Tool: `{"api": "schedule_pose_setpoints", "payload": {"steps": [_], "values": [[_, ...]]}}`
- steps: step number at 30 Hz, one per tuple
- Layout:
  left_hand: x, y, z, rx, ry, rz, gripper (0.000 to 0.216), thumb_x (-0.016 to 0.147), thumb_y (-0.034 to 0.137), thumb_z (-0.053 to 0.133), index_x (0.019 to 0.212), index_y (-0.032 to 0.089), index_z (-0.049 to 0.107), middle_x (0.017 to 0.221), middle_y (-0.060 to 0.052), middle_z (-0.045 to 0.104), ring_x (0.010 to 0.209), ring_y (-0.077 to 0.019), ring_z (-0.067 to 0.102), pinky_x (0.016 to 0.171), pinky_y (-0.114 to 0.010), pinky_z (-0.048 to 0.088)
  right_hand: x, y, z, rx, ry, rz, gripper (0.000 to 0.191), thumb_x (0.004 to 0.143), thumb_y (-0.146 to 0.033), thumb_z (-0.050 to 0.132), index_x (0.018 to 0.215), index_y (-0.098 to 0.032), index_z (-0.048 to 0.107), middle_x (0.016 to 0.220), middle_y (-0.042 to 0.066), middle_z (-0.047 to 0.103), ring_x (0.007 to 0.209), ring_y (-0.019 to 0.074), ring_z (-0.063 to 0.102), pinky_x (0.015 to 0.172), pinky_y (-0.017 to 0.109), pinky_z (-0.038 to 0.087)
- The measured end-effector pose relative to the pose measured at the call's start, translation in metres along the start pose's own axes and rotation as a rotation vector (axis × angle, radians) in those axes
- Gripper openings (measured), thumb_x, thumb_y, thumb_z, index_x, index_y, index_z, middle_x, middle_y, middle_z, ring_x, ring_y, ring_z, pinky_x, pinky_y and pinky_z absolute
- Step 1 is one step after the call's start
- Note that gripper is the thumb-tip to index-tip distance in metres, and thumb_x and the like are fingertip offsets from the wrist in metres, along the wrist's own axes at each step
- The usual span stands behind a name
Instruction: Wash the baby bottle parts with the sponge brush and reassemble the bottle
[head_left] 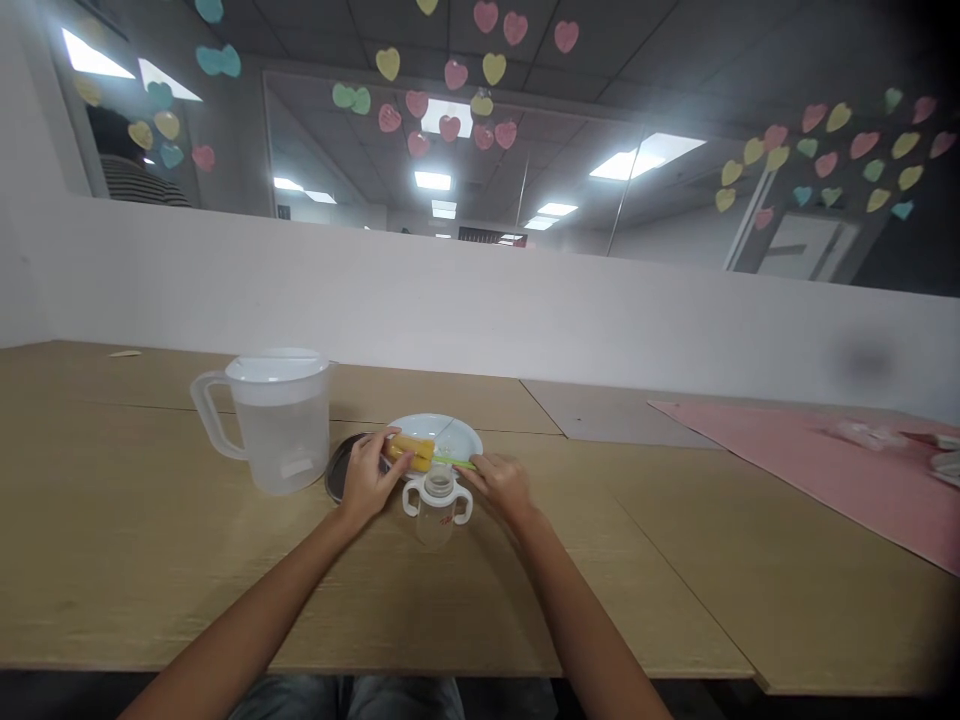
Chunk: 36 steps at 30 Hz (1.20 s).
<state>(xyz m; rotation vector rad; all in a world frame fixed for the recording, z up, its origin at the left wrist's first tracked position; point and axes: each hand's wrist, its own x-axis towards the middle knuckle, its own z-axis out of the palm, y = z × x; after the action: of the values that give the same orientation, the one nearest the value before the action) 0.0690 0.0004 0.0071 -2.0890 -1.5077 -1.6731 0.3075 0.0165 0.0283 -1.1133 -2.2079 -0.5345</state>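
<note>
My left hand (pixel 367 475) is closed on the yellow sponge head of a bottle brush (pixel 412 452), over the near edge of a white plate (pixel 457 435). My right hand (pixel 501 483) grips the brush's green handle at the plate's right front. A clear two-handled baby cup (pixel 438 498) with no lid stands upright on the wooden table (pixel 225 560) between my two hands. A dark round lid or dish (pixel 337 470) lies just left of my left hand, partly hidden by it.
A translucent plastic pitcher (pixel 279 420) with water and a lid stands left of the plate. A pink mat (pixel 840 470) with small items lies at the far right. A white partition wall (pixel 480 300) runs behind the table.
</note>
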Motion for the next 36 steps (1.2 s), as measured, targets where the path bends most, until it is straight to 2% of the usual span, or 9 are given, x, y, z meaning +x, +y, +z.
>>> {"api": "schedule_pose_setpoints", "payload": {"steps": [4,11,14,17,20,23,29,34,36], "values": [[0.001,-0.002,0.0,0.046,-0.009,-0.092,0.035,0.083,0.051,0.046,0.093,0.022,0.061,0.085,-0.004,0.066,0.082,-0.0222,0.057,0.083,-0.038,0.044,-0.001,-0.002,-0.001,-0.037,0.026,-0.025,0.048,0.091,-0.052,0.039,0.065,-0.018,0.063,0.059,0.005,0.059,0.057,0.0107,0.051,0.052,0.024,0.023],[-0.002,0.003,0.01,-0.116,0.058,0.116,0.037,0.081,0.04,0.055,0.111,0.02,0.047,0.12,-0.011,0.056,0.114,-0.0237,0.052,0.096,-0.04,0.041,0.003,0.001,-0.002,-0.096,-0.07,0.064,0.049,0.093,-0.05,0.035,0.071,-0.017,0.064,0.062,0.007,0.062,0.059,0.0121,0.053,0.053,0.024,0.024],[-0.002,0.006,0.012,-0.145,0.122,0.175,0.028,0.083,0.036,0.053,0.105,0.02,0.048,0.122,-0.011,0.056,0.117,-0.0229,0.051,0.097,-0.04,0.041,0.003,0.002,-0.003,-0.102,-0.073,0.072,0.049,0.093,-0.05,0.035,0.071,-0.017,0.064,0.062,0.007,0.062,0.059,0.0122,0.053,0.053,0.024,0.025],[-0.001,0.005,0.008,-0.125,0.136,0.131,0.035,0.079,0.041,0.059,0.106,0.02,0.05,0.113,-0.009,0.06,0.107,-0.023,0.056,0.092,-0.038,0.044,0.002,0.003,-0.003,-0.11,-0.036,0.06,0.05,0.093,-0.05,0.035,0.069,-0.018,0.064,0.06,0.006,0.061,0.057,0.0119,0.052,0.053,0.024,0.025],[-0.001,0.004,0.003,-0.036,0.114,0.017,0.039,0.078,0.049,0.057,0.104,0.02,0.056,0.097,-0.006,0.065,0.091,-0.023,0.059,0.087,-0.039,0.043,0.0,0.003,-0.003,-0.114,0.02,0.004,0.05,0.093,-0.05,0.036,0.066,-0.018,0.063,0.057,0.005,0.058,0.056,0.0113,0.05,0.053,0.025,0.024],[-0.003,0.004,0.004,-0.061,0.121,-0.085,0.038,0.085,0.052,0.042,0.096,0.02,0.059,0.087,-0.006,0.065,0.084,-0.0225,0.058,0.085,-0.039,0.041,-0.001,0.002,-0.003,-0.147,0.12,-0.092,0.047,0.092,-0.048,0.04,0.063,-0.018,0.062,0.054,0.003,0.055,0.053,0.0098,0.047,0.052,0.025,0.023],[-0.005,0.008,0.017,-0.422,0.215,-0.241,0.043,0.091,0.05,0.031,0.108,0.019,0.056,0.105,-0.007,0.062,0.099,-0.0192,0.056,0.087,-0.03,0.043,0.0,0.001,-0.003,-0.175,0.397,-0.233,0.04,0.089,-0.042,0.05,0.06,-0.017,0.059,0.05,-0.001,0.051,0.049,0.0075,0.042,0.051,0.025,0.023],[0.007,-0.006,0.008,-0.23,0.527,-0.342,0.051,0.087,0.049,0.044,0.13,0.023,0.044,0.123,-0.01,0.045,0.111,-0.0204,0.048,0.095,-0.033,0.04,0.002,0.005,-0.002,-0.085,0.52,-0.033,0.04,0.091,-0.039,0.047,0.061,-0.016,0.06,0.047,-0.001,0.053,0.045,0.0069,0.041,0.05,0.023,0.025],[0.012,-0.017,0.0,-0.1,0.504,-0.311,0.052,0.086,0.046,0.047,0.131,0.022,0.044,0.125,-0.012,0.04,0.114,-0.023,0.046,0.098,-0.036,0.039,0.003,0.006,-0.001,-0.037,0.557,0.068,0.043,0.092,-0.04,0.045,0.059,-0.016,0.06,0.046,-0.001,0.052,0.043,0.0066,0.04,0.049,0.022,0.026]]}}
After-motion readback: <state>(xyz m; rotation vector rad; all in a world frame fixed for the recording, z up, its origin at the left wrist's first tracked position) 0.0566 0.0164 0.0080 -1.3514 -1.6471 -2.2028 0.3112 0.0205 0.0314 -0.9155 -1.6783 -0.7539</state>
